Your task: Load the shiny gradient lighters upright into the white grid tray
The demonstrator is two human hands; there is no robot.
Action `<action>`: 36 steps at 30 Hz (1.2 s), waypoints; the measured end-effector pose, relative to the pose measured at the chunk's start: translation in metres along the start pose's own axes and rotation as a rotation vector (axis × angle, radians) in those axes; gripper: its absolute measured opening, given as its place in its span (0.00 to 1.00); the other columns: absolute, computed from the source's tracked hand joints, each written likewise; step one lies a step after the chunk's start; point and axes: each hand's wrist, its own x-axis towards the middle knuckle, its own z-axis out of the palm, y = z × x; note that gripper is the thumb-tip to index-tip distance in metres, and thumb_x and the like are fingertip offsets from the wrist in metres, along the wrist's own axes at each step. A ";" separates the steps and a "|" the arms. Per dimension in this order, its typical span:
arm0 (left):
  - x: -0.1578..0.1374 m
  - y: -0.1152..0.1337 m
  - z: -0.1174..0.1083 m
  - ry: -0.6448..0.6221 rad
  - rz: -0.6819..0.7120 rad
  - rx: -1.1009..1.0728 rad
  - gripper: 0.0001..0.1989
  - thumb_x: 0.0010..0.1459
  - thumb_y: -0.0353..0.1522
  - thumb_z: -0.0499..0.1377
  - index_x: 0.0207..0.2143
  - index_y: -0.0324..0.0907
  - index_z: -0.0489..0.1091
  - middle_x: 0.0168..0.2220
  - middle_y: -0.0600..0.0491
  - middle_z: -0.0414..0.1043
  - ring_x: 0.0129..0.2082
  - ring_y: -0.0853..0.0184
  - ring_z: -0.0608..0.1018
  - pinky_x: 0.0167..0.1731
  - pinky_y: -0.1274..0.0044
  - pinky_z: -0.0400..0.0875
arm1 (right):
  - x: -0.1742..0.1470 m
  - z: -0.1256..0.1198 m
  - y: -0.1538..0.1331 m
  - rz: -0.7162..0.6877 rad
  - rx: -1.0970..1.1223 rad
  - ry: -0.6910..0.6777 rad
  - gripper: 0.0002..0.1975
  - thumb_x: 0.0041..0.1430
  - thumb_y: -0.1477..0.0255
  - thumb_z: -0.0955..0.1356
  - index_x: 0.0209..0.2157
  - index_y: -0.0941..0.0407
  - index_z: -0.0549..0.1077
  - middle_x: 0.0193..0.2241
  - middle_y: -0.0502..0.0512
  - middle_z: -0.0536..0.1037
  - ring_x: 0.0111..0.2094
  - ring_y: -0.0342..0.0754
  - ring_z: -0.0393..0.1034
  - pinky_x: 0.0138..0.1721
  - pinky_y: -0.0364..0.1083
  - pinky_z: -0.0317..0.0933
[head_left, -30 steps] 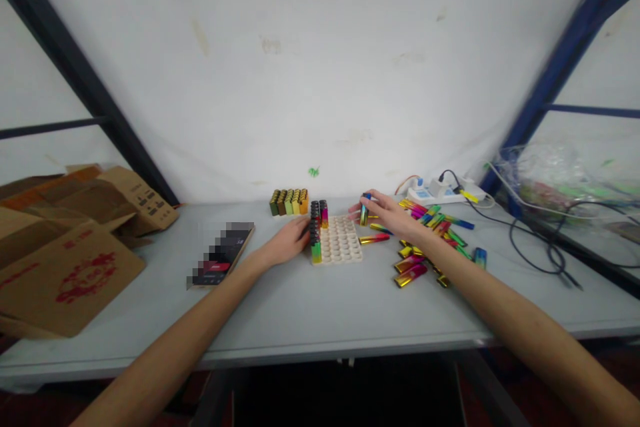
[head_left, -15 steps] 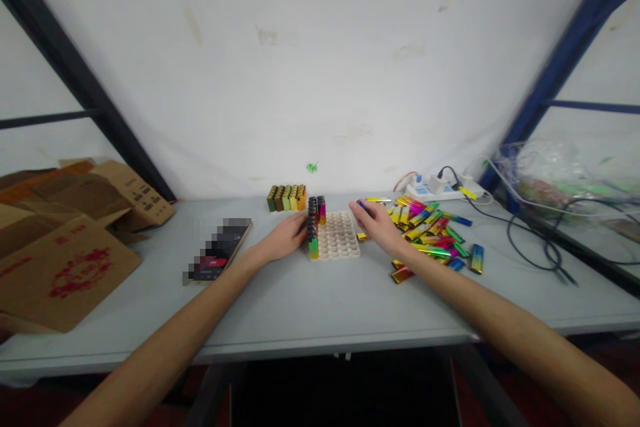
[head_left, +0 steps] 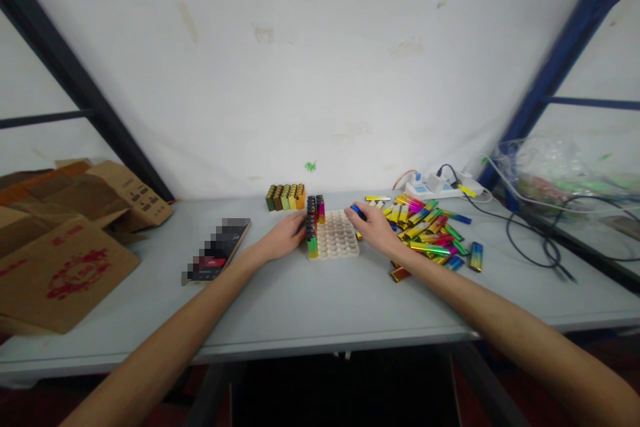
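A pale tray (head_left: 340,240) with rows of round holes lies on the table. Lighters with black tops and shiny coloured bodies stand upright along its left side, among them a green-and-yellow lighter (head_left: 313,247) at the near corner. My left hand (head_left: 284,235) is curled against the tray's left edge, beside the standing lighters; its fingertips are partly hidden. Over the right rear of the tray, my right hand (head_left: 373,225) grips a blue lighter (head_left: 358,211) between thumb and fingers. To its right lies a loose pile of metallic coloured lighters (head_left: 425,233).
Behind my left hand stands a block of olive and gold lighters (head_left: 286,197). A pixelated dark flat object (head_left: 220,250) lies to the left, past it open cardboard boxes (head_left: 70,273). At right are a power strip (head_left: 433,188), black cables (head_left: 540,240) and clear plastic bags (head_left: 550,167).
My right hand has moved slightly left and nearer the tray with the blue lighter, which shows more now. My left hand stays at the tray's left edge.
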 end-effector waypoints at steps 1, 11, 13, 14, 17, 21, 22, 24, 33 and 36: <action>0.000 0.001 0.000 -0.002 0.005 -0.001 0.20 0.63 0.32 0.52 0.56 0.39 0.70 0.57 0.42 0.73 0.58 0.56 0.74 0.64 0.64 0.65 | 0.000 0.000 0.000 -0.003 0.004 -0.004 0.21 0.66 0.54 0.62 0.25 0.53 0.59 0.21 0.46 0.61 0.27 0.44 0.57 0.30 0.44 0.49; 0.000 -0.002 0.002 0.006 -0.009 0.013 0.21 0.62 0.31 0.51 0.56 0.38 0.70 0.58 0.41 0.72 0.59 0.56 0.74 0.64 0.63 0.65 | 0.002 -0.002 -0.001 -0.188 -0.101 -0.095 0.21 0.71 0.56 0.61 0.27 0.54 0.65 0.28 0.52 0.70 0.33 0.47 0.63 0.37 0.45 0.55; 0.000 -0.002 0.001 0.004 -0.009 0.004 0.21 0.62 0.32 0.51 0.56 0.37 0.69 0.58 0.41 0.73 0.58 0.56 0.74 0.64 0.63 0.65 | 0.002 -0.001 -0.003 -0.174 -0.160 -0.095 0.22 0.71 0.57 0.61 0.26 0.54 0.63 0.24 0.48 0.67 0.28 0.45 0.60 0.33 0.44 0.52; 0.000 -0.002 0.001 0.004 -0.010 0.003 0.21 0.62 0.32 0.51 0.56 0.37 0.69 0.58 0.41 0.73 0.58 0.56 0.74 0.64 0.63 0.65 | 0.003 0.000 -0.004 -0.163 -0.175 -0.094 0.22 0.71 0.57 0.62 0.25 0.54 0.63 0.22 0.47 0.66 0.25 0.44 0.58 0.32 0.44 0.50; 0.000 -0.003 0.002 0.013 -0.014 0.014 0.21 0.62 0.32 0.51 0.55 0.36 0.69 0.57 0.40 0.73 0.59 0.55 0.74 0.64 0.62 0.64 | 0.013 0.002 -0.005 -0.195 -0.201 -0.125 0.21 0.72 0.58 0.61 0.28 0.55 0.65 0.22 0.47 0.68 0.24 0.43 0.58 0.30 0.43 0.50; 0.000 -0.003 0.003 0.009 -0.007 0.020 0.22 0.62 0.31 0.50 0.57 0.36 0.69 0.60 0.38 0.71 0.61 0.55 0.72 0.66 0.60 0.62 | 0.035 0.007 -0.002 -0.324 -0.294 -0.225 0.18 0.73 0.60 0.62 0.33 0.55 0.70 0.27 0.52 0.74 0.28 0.45 0.64 0.32 0.43 0.52; 0.000 -0.002 0.003 0.006 -0.004 0.019 0.23 0.62 0.30 0.50 0.57 0.36 0.69 0.60 0.39 0.70 0.61 0.55 0.72 0.66 0.60 0.62 | 0.040 0.010 -0.001 -0.344 -0.327 -0.251 0.16 0.73 0.61 0.62 0.33 0.56 0.70 0.28 0.52 0.75 0.28 0.45 0.64 0.33 0.43 0.52; 0.000 0.000 0.001 0.007 0.001 0.017 0.22 0.62 0.30 0.50 0.57 0.37 0.69 0.60 0.40 0.71 0.61 0.55 0.72 0.66 0.60 0.62 | 0.047 0.015 0.001 -0.349 -0.384 -0.303 0.14 0.73 0.64 0.63 0.33 0.57 0.71 0.28 0.54 0.76 0.28 0.46 0.65 0.33 0.43 0.52; 0.000 0.005 0.000 0.017 -0.003 0.019 0.21 0.63 0.31 0.50 0.56 0.39 0.70 0.58 0.41 0.73 0.61 0.55 0.72 0.66 0.60 0.62 | 0.050 0.024 0.003 -0.262 -0.465 -0.383 0.09 0.74 0.66 0.63 0.41 0.57 0.69 0.29 0.56 0.78 0.31 0.48 0.71 0.33 0.44 0.54; 0.000 0.003 0.000 0.012 -0.012 0.030 0.21 0.63 0.31 0.50 0.56 0.37 0.70 0.58 0.40 0.73 0.61 0.55 0.72 0.66 0.61 0.62 | 0.057 0.019 -0.002 -0.307 -0.475 -0.461 0.10 0.74 0.66 0.63 0.42 0.58 0.70 0.28 0.57 0.78 0.28 0.48 0.70 0.31 0.44 0.54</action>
